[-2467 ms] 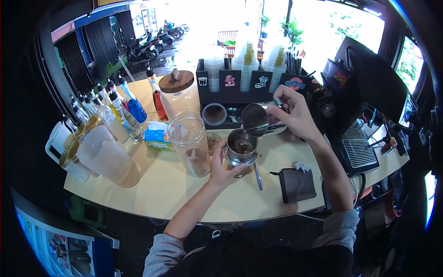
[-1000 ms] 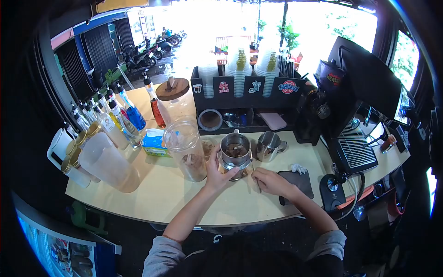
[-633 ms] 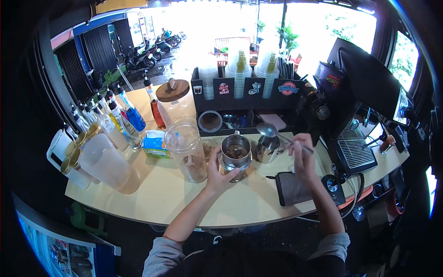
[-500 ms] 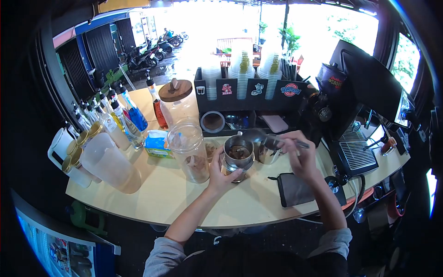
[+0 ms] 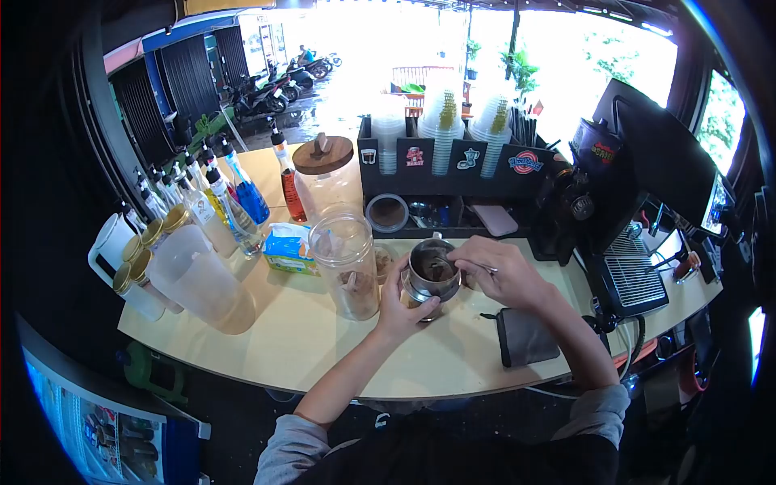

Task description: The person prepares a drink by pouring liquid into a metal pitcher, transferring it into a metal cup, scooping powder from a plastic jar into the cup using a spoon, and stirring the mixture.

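My left hand (image 5: 398,314) is wrapped round a metal drip coffee filter (image 5: 422,284), which appears to stand on a small glass vessel (image 5: 420,309). Dark material (image 5: 437,270) lies inside the filter. My right hand (image 5: 509,275) reaches over from the right and grips a metal spoon (image 5: 487,267) by its handle. The spoon's bowl is at the filter's mouth and hard to make out. A tall clear jar (image 5: 346,263) stands just left of my left hand, with a small round container (image 5: 385,260) partly behind it.
A black cup rack (image 5: 436,176) lines the back. Bottles (image 5: 249,198), a wood-lidded jar (image 5: 325,182), a blue-green packet (image 5: 288,249) and a frosted pitcher (image 5: 202,283) stand left. A dark grey pouch (image 5: 527,337) and an espresso machine (image 5: 626,267) are right.
My right hand has moved left and down, bringing the spoon from beside the filter to its mouth. My left hand keeps its hold. The whole view has shifted slightly.
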